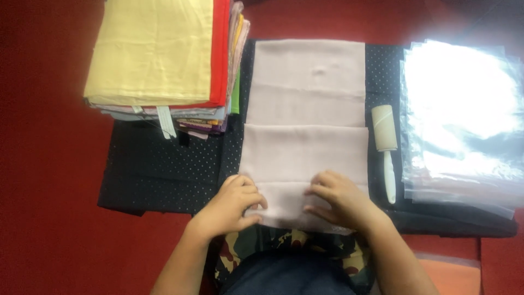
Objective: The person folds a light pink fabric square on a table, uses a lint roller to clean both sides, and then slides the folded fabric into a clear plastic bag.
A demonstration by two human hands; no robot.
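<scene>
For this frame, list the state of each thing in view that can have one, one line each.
Pale pink cloth: laid flat, partly folded, near edge doubled over.
Left hand: fingers curled on the cloth's near edge.
Right hand: fingers pressing the cloth's near edge.
Fabric stack: folded, piled, yellow piece on top.
Lint roller: lying flat, untouched.
Clear plastic bags: stacked flat, empty.

Stack of folded fabrics top left; lint roller w/ clear plastic bags right.

Garment-packing workspace — stacked folded cloths, clear plastic bags
</scene>
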